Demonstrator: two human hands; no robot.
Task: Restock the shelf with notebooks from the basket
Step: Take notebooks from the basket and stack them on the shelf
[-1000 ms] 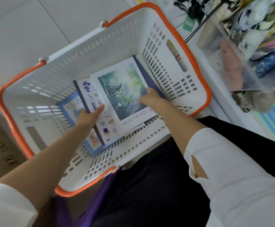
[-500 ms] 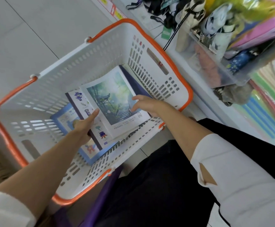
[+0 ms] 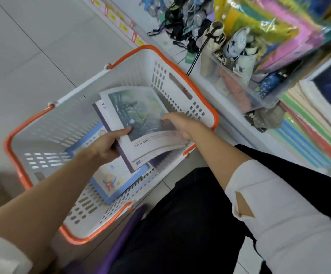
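1. the white basket (image 3: pixel 62 123) with an orange rim sits on the pale floor (image 3: pixel 22 56), just left of the shelf (image 3: pixel 237 123).
2. the left hand (image 3: pixel 105 144) is inside the basket. it grips the left side of two notebooks at once, with the thumb on top and the fingers curled under.
3. the top one is the green notebook (image 3: pixel 141 107), with a picture of trees on the front. it lies flat on the purple notebook (image 3: pixel 101 106), which sticks out a little at the left and at the near end.
4. the right hand (image 3: pixel 180 125) holds the right side of the green notebook with bent fingers. this part is a bit blurry. the near edge of the cover bows up.
5. both notebooks are lifted a little and tilted, but they are over the inside of the basket.
6. a blue notebook (image 3: pixel 109 180) lies flat on the basket floor under them, near the left arm.
7. on the shelf at the far right there is a pile of notebooks (image 3: pixel 314 123) in many colours.
8. a clear box (image 3: pixel 239 89) with folded umbrellas stands on the shelf, just right of the basket.
9. a white sleeve (image 3: pixel 279 214) is pushed up on the right arm.
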